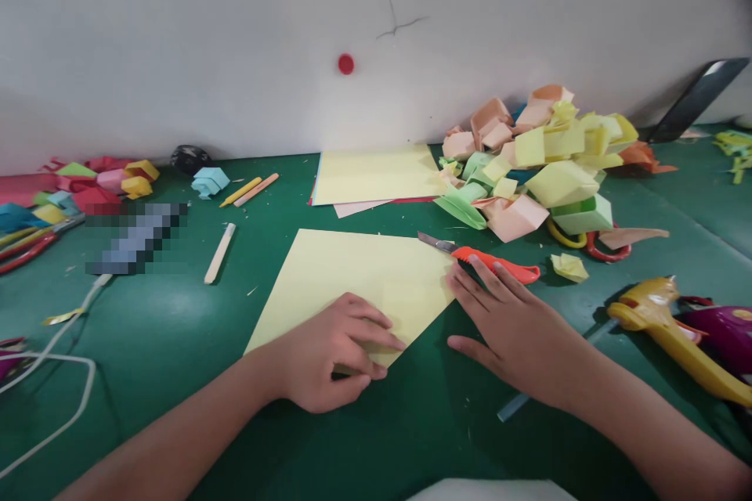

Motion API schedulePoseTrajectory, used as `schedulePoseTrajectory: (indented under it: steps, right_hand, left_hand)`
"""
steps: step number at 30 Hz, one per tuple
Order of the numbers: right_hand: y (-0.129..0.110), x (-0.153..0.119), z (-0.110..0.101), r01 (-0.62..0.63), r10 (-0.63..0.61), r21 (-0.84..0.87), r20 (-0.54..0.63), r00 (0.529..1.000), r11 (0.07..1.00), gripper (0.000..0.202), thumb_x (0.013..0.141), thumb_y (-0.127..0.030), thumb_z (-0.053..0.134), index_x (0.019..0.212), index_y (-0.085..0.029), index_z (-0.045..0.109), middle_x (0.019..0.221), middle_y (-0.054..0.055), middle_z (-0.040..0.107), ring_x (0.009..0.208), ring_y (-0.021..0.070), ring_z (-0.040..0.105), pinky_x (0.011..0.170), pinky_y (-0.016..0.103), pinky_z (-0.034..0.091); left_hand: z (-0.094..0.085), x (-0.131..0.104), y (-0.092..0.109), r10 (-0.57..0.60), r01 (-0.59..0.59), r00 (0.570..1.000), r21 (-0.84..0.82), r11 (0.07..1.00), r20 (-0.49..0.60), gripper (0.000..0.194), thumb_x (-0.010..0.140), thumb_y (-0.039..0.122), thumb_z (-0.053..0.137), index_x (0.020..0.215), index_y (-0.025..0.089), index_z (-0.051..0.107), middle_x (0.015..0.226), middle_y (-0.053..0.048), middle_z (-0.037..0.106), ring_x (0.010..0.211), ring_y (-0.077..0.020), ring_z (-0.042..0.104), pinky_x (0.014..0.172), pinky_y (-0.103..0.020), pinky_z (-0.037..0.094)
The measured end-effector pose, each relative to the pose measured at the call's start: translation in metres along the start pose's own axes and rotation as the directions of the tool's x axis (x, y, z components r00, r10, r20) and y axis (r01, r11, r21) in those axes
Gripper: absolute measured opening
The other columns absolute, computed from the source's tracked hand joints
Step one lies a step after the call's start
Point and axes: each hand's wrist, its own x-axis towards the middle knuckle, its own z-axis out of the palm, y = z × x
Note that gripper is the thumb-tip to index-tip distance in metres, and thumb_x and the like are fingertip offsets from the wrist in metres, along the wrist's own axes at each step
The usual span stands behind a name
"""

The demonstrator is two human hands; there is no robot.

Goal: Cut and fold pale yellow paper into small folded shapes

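A pale yellow sheet of paper [346, 270] lies on the green table, with a slanting edge at its lower right. My left hand [341, 352] rests on its lower part, fingers apart and bent, their tips by that slanting edge. Whether the sheet is folded there, I cannot tell. My right hand [511, 329] lies flat with fingers stretched, its fingertips at the sheet's right corner and against an orange utility knife [499, 264]. The knife's blade is out and points left over the sheet's upper right corner. Neither hand grips anything.
Behind the sheet lies a stack of coloured paper [376, 176]. Folded paper pieces [552, 149] are heaped at back right. A yellow glue gun [675, 329] sits at right. To the left are a wooden stick [220, 253], a white cable [88, 399] and red-handled scissors [29, 250].
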Motion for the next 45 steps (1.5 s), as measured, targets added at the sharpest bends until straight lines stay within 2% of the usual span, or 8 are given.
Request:
schedulePoseTrajectory:
  steps: [13,17,20,26,30,35,39,45]
  right_hand:
    - [0.009,0.004,-0.007,-0.066,0.066,0.139,0.004,0.998,0.988,0.066,0.101,-0.060,0.036,0.148,-0.014,0.048,0.158,0.012,0.043,0.147,0.0359,0.035,0.117,0.058,0.036]
    - [0.041,0.006,-0.010,-0.332,0.348,0.173,-0.074,0.935,0.927,0.052,0.100,-0.051,0.040,0.142,-0.023,0.054,0.156,0.010,0.046,0.143,0.0369,0.042,0.111,0.059,0.040]
    - [0.058,0.003,-0.002,-0.395,0.406,0.181,-0.029,0.913,0.901,0.058,0.096,-0.052,0.047,0.145,-0.022,0.050,0.147,0.012,0.056,0.130,0.0419,0.053,0.101,0.062,0.045]
    - [0.061,0.007,0.008,-0.393,0.374,0.193,0.130,0.918,0.899,0.052,0.098,-0.040,0.042,0.146,-0.022,0.050,0.137,0.011,0.062,0.115,0.0366,0.062,0.086,0.050,0.053]
    - [0.058,0.012,-0.001,-0.398,0.364,0.283,0.165,0.917,0.873,0.049,0.099,-0.035,0.036,0.145,-0.023,0.049,0.134,0.010,0.063,0.116,0.0344,0.062,0.086,0.048,0.054]
    - [0.055,0.011,-0.015,-0.434,0.354,0.594,0.254,0.900,0.677,0.047,0.102,-0.042,0.037,0.146,-0.030,0.049,0.126,0.008,0.069,0.091,0.0277,0.071,0.073,0.040,0.058]
    - [0.049,0.012,-0.023,-0.369,0.224,0.760,0.293,0.929,0.535,0.043,0.100,-0.051,0.049,0.136,-0.033,0.061,0.135,0.005,0.067,0.116,0.0300,0.065,0.096,0.042,0.055]
    - [0.042,0.018,-0.027,-0.349,0.082,0.797,0.357,0.930,0.492,0.042,0.100,-0.054,0.047,0.134,-0.036,0.066,0.127,0.003,0.070,0.109,0.0269,0.067,0.092,0.039,0.056]
  left_hand:
    - [-0.001,0.003,0.008,0.017,-0.025,0.998,-0.146,0.989,-0.055,0.016,0.080,0.012,0.055,0.085,0.021,0.067,0.101,-0.005,0.078,0.101,-0.0233,0.067,0.093,-0.041,0.047]
    - [0.004,0.004,0.018,-0.006,-0.001,0.997,-0.103,0.995,-0.073,0.018,0.085,0.009,0.052,0.089,0.019,0.067,0.103,-0.008,0.077,0.092,-0.0214,0.069,0.086,-0.038,0.051]
    - [0.010,0.005,0.027,0.003,-0.007,0.998,-0.075,0.997,-0.060,0.020,0.087,0.009,0.051,0.092,0.019,0.068,0.104,-0.009,0.076,0.087,-0.0204,0.069,0.082,-0.037,0.054]
    - [0.020,0.004,0.029,0.016,-0.010,0.994,0.062,0.998,-0.105,0.019,0.088,0.009,0.052,0.093,0.016,0.069,0.109,-0.010,0.075,0.099,-0.0203,0.069,0.093,-0.036,0.055]
    - [0.023,0.004,0.022,-0.020,0.013,1.000,0.273,0.962,0.024,0.034,0.099,0.024,0.051,0.131,0.017,0.062,0.147,-0.007,0.057,0.138,-0.0277,0.051,0.116,-0.043,0.042]
    - [0.024,0.005,0.017,-0.079,0.012,0.981,0.349,0.937,0.177,0.049,0.100,0.030,0.050,0.148,0.017,0.047,0.163,-0.006,0.033,0.151,-0.0288,0.031,0.126,-0.046,0.026]
    - [0.024,0.004,0.016,-0.077,0.027,0.984,0.294,0.955,0.160,0.052,0.100,0.031,0.051,0.150,0.019,0.044,0.162,-0.005,0.035,0.151,-0.0265,0.031,0.127,-0.044,0.023]
    - [0.026,0.003,0.015,-0.066,0.023,0.988,0.286,0.958,0.143,0.048,0.102,0.032,0.048,0.149,0.018,0.046,0.161,-0.006,0.037,0.149,-0.0268,0.034,0.127,-0.044,0.023]
